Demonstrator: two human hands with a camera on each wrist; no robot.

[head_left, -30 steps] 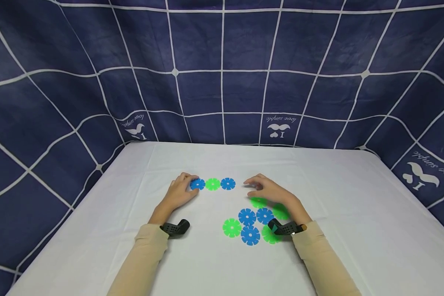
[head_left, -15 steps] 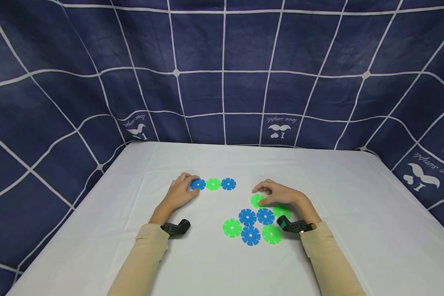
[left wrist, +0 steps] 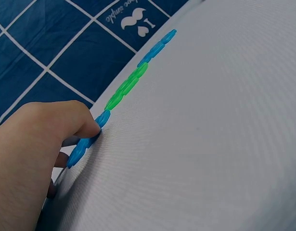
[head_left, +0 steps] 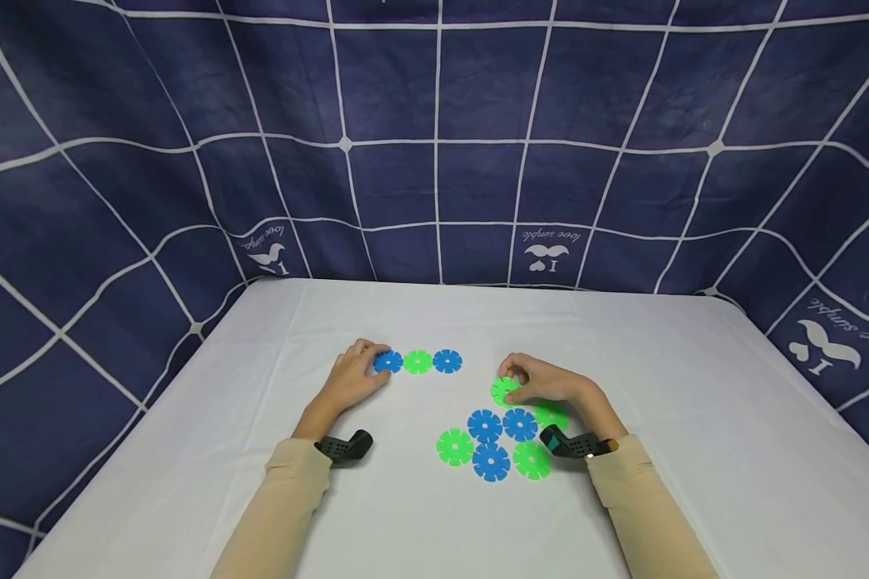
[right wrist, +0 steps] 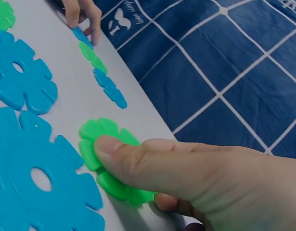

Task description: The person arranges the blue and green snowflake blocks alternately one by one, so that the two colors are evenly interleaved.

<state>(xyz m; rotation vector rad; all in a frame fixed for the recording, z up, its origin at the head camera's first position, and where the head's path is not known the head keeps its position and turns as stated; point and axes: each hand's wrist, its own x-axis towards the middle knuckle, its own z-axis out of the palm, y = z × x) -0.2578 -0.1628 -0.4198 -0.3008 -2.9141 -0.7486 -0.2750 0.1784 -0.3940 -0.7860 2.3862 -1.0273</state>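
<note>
A row of three notched snowflake discs lies flat on the white tabletop: a blue disc (head_left: 389,362) at the left end, a green disc (head_left: 418,362) in the middle and a second blue disc (head_left: 447,362) at the right. My left hand (head_left: 348,379) holds the left blue disc by its edges, thumb at the near side, as the left wrist view also shows. To the right of the row, my right hand (head_left: 553,382) pinches another green disc (right wrist: 107,126), the thumb over its face. That disc is tilted, one side raised off the cloth.
Closer to me lie several loose discs, among them a blue disc (head_left: 491,461), a green disc (head_left: 454,447) and another green disc (head_left: 532,461). One more green disc (head_left: 550,414) is partly under my right wrist. A dark blue checked curtain (head_left: 478,185) hangs beyond the table's far edge.
My right hand has moved right and toward me, from near the row to the loose green disc, and has taken hold of it and tilted it. My left hand has stayed put.
</note>
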